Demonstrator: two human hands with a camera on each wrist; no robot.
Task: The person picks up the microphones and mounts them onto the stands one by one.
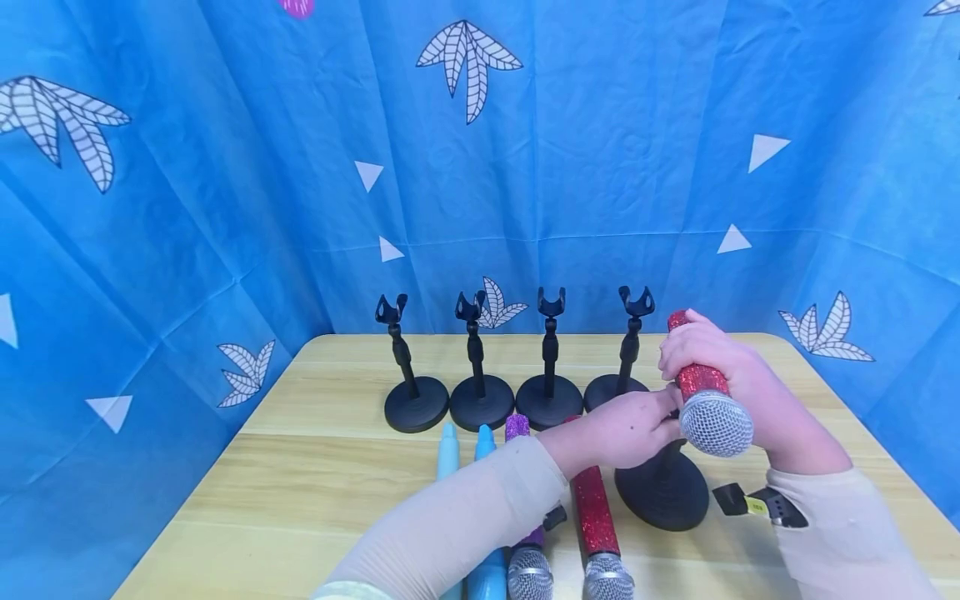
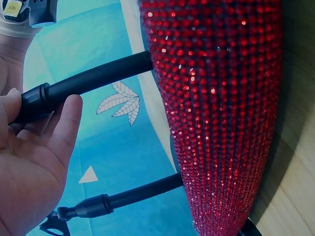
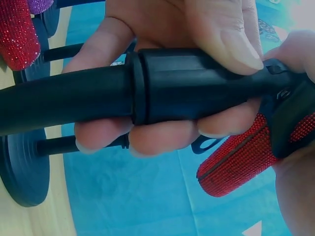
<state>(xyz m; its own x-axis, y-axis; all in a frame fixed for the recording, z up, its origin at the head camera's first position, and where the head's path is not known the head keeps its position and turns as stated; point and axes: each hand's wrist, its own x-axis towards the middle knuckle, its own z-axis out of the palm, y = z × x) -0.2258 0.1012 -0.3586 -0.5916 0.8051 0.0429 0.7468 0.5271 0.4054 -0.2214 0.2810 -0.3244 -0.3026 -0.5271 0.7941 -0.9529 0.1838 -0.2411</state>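
My right hand (image 1: 720, 354) grips a red, glittery microphone (image 1: 702, 380) with a silver mesh head, tilted head-down toward me. Its handle sits in the clip of a black desk stand (image 1: 663, 492). Just below the clip, my left hand (image 1: 630, 429) holds the stand's upright. In the right wrist view, the left fingers and thumb wrap round the thick black collar (image 3: 182, 86), while the right hand (image 3: 298, 191) is at the clip. A second red microphone (image 1: 597, 517) lies on the table below my left wrist and fills much of the left wrist view.
Several black stands (image 1: 550, 400) with vacant clips line the back of the wooden table (image 1: 247, 500). A purple microphone (image 1: 530, 571) and two blue, tapered handles (image 1: 486, 442) lie partly under my left forearm. Blue patterned cloth (image 1: 600, 167) hangs behind.
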